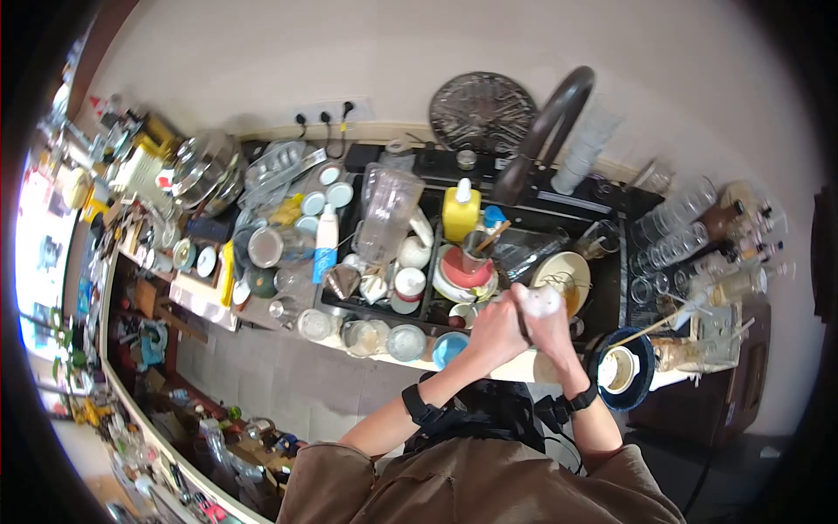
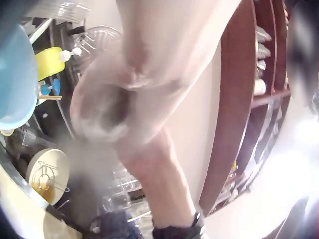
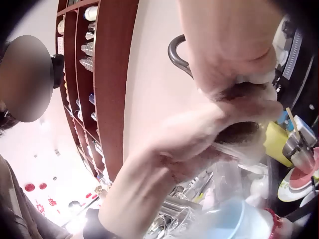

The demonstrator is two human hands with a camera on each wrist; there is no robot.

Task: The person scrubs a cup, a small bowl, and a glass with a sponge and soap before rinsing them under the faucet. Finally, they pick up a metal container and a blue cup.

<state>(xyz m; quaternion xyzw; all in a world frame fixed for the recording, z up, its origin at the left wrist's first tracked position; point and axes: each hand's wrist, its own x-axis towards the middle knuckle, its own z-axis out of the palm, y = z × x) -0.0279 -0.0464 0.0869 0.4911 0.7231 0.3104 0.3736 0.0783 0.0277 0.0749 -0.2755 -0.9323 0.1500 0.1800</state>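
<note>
Over the front of the black sink (image 1: 625,288), my two hands are pressed together around a dark brown thing (image 2: 117,107) coated in white suds. Fingers and foam cover most of it, so I cannot tell its kind. My left hand (image 1: 497,330) grips it from the left. From the other side my right hand (image 1: 548,330) curls round it, white foam (image 1: 541,301) on the knuckles. Just beyond the hands sits a cream bowl (image 1: 546,266) with a wire whisk (image 2: 45,174) in it. Left of that, a pink bowl (image 1: 463,272) rests on stacked plates.
A dark curved faucet (image 1: 559,113) rises behind the sink. Near it stands a yellow pump bottle (image 1: 461,214). Along the front edge are a blue bowl (image 1: 450,348) and several jars. A dark blue pot (image 1: 644,371) stands at right, with glasses (image 1: 672,223) behind it.
</note>
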